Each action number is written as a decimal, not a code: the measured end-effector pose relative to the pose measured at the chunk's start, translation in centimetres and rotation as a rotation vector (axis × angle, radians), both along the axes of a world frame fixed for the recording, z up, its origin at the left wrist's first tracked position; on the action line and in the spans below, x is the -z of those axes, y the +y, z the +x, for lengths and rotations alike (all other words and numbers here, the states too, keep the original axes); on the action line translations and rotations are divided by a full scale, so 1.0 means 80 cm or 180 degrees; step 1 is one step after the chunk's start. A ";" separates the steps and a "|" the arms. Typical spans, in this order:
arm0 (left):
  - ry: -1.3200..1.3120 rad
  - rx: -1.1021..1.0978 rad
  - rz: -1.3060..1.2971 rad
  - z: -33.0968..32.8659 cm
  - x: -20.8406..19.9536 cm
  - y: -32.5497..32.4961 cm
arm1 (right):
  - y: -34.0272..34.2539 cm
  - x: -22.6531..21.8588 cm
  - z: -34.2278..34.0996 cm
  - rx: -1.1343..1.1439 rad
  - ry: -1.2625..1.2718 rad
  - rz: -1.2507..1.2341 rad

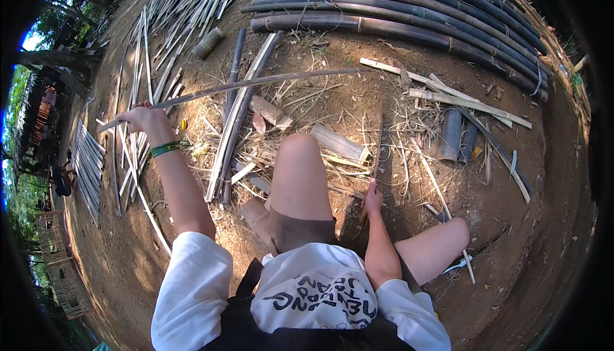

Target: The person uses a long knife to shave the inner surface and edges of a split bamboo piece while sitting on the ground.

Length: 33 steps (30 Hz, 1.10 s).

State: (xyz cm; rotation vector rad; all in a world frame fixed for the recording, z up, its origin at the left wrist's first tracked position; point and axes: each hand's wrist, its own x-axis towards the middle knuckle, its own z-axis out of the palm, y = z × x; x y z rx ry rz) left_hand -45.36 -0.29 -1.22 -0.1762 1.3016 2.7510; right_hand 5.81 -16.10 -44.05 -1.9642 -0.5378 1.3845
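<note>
My left hand (147, 122) is raised at the left, its fingers closed round a long, thin bamboo strip (256, 82). The strip slants across the ground before me, its far end near some pale split pieces. Low in front of me, my right hand (372, 199) is closed round what looks like a knife; a brown handle shows below the fist, and its blade is hard to make out. Between my hands, beyond my bent knee, lie a short bamboo section (339, 143) and pale shavings. Two crossed split bamboo lengths (246, 111) lie nearer my left hand.
Several dark bamboo poles (384, 28) are stacked at the far side. Many thin strips (185, 12) spread over the soil at the far left, with another bundle (86, 165) below. At the right lie pale split pieces (467, 101) and short dark tubes (451, 133).
</note>
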 end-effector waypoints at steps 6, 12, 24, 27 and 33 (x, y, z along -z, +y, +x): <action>-0.1316 -0.0842 0.0404 -0.118 0.102 -0.102 | -0.011 0.003 0.012 -0.0060 -0.0008 0.0210; -0.1655 -0.0276 0.0193 -0.108 0.245 -0.089 | -0.011 0.010 0.019 -0.0092 -0.0042 0.0197; -0.2224 0.1005 -0.0190 -0.100 0.500 -0.171 | -0.015 -0.004 -0.006 0.0017 0.0027 0.0162; -0.2661 0.1518 -0.1838 -0.053 0.499 -0.156 | -0.017 0.025 0.017 -0.0022 -0.0434 0.0519; -0.1114 0.2710 -0.1994 0.008 0.478 -0.102 | -0.032 -0.007 -0.029 -0.0172 -0.1674 0.0398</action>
